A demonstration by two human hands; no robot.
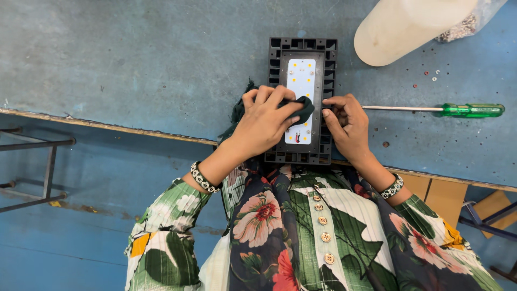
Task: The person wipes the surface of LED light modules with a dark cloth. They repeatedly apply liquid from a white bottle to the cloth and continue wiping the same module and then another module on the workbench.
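Left hand point(264, 121) fingers pinch dark cloth point(302, 108) onto white LED board point(301, 81). Right hand point(347, 126) fingers curl, gripping right edge of black ribbed housing point(280, 59), which overhangs near table edge point(134, 133). Green screwdriver point(468, 110) right; white container point(404, 27) far right; bare blue tabletop left.

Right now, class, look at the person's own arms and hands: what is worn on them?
Both hands, left hand and right hand, are bare. Each wrist carries a black-and-white beaded bracelet. The sleeves are a floral print of green leaves on white, with pink, red and yellow touches.
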